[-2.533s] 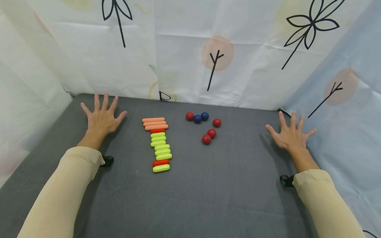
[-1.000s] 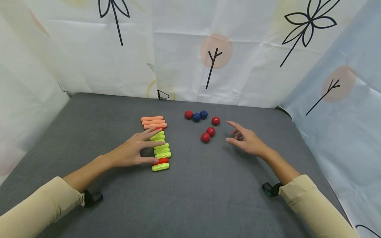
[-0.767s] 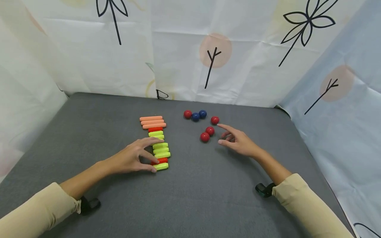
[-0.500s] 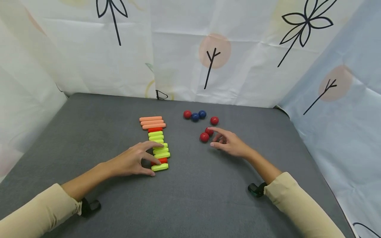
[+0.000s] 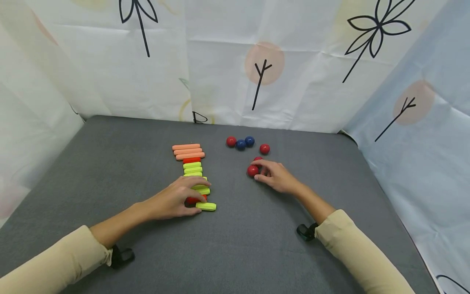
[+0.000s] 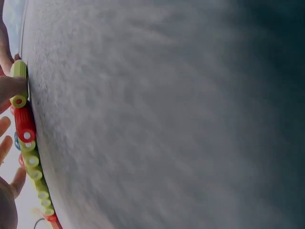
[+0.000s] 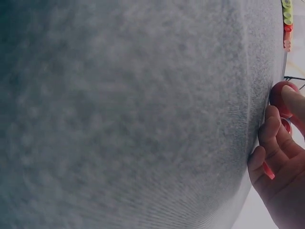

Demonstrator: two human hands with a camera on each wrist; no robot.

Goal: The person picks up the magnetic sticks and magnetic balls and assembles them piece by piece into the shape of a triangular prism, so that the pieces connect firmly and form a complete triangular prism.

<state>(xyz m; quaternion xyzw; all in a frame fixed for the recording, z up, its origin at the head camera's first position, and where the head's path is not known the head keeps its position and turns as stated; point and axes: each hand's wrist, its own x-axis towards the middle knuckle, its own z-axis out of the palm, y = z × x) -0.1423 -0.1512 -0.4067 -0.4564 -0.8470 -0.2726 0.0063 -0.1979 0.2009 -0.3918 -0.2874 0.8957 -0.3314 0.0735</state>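
My left hand (image 5: 176, 199) is at the near end of a column of short ribbed tubes. Its thumb and index finger pinch the nearest yellow-green tube (image 5: 207, 206), which sticks out to the right of the column. A red tube (image 5: 192, 200) lies just behind, partly covered by the fingers. In the left wrist view, the thumb presses on the yellow-green tube (image 6: 19, 69), whose end has a hole. My right hand (image 5: 278, 177) pinches the nearest red ball (image 5: 252, 170) between thumb and index finger. Another red ball (image 5: 258, 158) is partly hidden behind that index finger.
Further up the column lie more yellow-green tubes (image 5: 192, 165), a red tube (image 5: 191, 160) and several orange sticks (image 5: 188, 151). Behind the right hand are red balls (image 5: 264, 149) and two blue balls (image 5: 240, 144). A patterned cloth (image 5: 220, 61) hangs behind the grey table (image 5: 235, 245).
Both hands have come inward from the table's sides. The left hand has taken the nearest yellow-green tube and shifted it right; the right hand has moved left and closed on the nearest red ball.
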